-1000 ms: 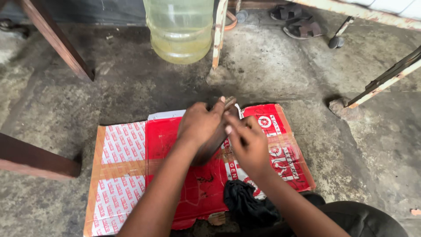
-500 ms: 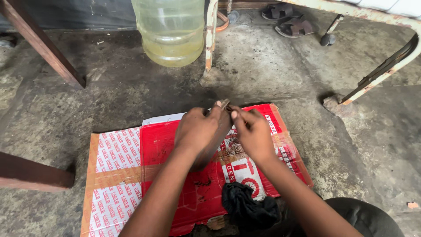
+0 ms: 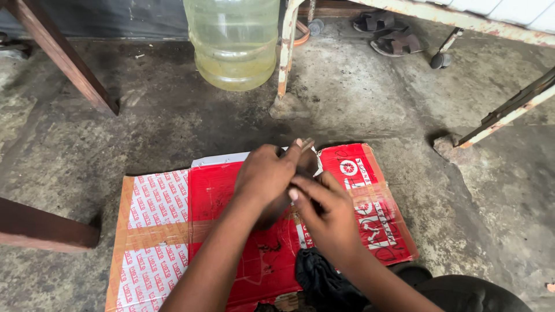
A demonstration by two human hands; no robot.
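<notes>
My left hand (image 3: 267,176) is closed around a small dark object (image 3: 308,164), and a thin pale tip pokes out past my fingertips. My right hand (image 3: 330,218) presses against it from the right, fingers curled onto the same object. Most of the object is hidden by my fingers. Both hands hover over a flattened red and white cardboard sheet (image 3: 159,219) lying on the concrete floor.
A black cloth (image 3: 319,280) lies on the cardboard's near edge. A large clear jug of yellowish liquid (image 3: 234,43) stands at the back, beside a rusty white metal leg (image 3: 286,52). Dark sandals (image 3: 393,36) lie far right. Wooden legs (image 3: 63,58) stand left.
My hands stay together on the object; the right hand has slid a little lower and nearer to me. The view has shifted slightly.
</notes>
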